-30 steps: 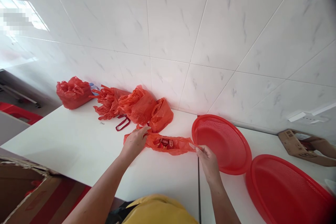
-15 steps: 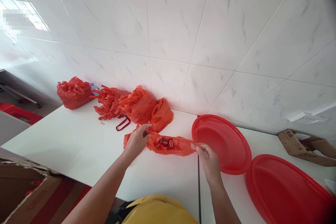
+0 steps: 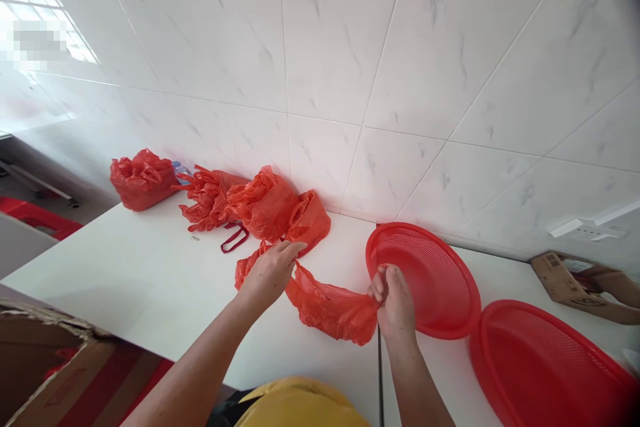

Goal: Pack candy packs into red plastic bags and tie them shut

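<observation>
- A red plastic bag (image 3: pixel 327 307) is hanging slack between the two hands, just above the near part of the white table (image 3: pixel 150 267), sagging in the middle; whatever is inside is not showing.
- The left hand (image 3: pixel 270 273) is pinching the bag's left end, fingers closed on the plastic, with the fingertips pointing toward the wall.
- The right hand (image 3: pixel 395 297) is gripping the bag's right end in a closed fist, right at the near rim of a round red mesh basket (image 3: pixel 425 280).
- That basket is lying tilted on the table, its edge overlapping a second red basket (image 3: pixel 545 367) to the right.
- Behind the held bag, a bunch of other red bags (image 3: pixel 265 207) is sitting against the tiled wall (image 3: pixel 350 47), with one more knotted red bag (image 3: pixel 143 177) well apart to the left.
- A dark red loop (image 3: pixel 234 238) is lying on the table just in front of the bunch.
- A cardboard box (image 3: pixel 565 280) is lying at the far right, and another carton (image 3: pixel 45 367) is standing below the table's left edge.
</observation>
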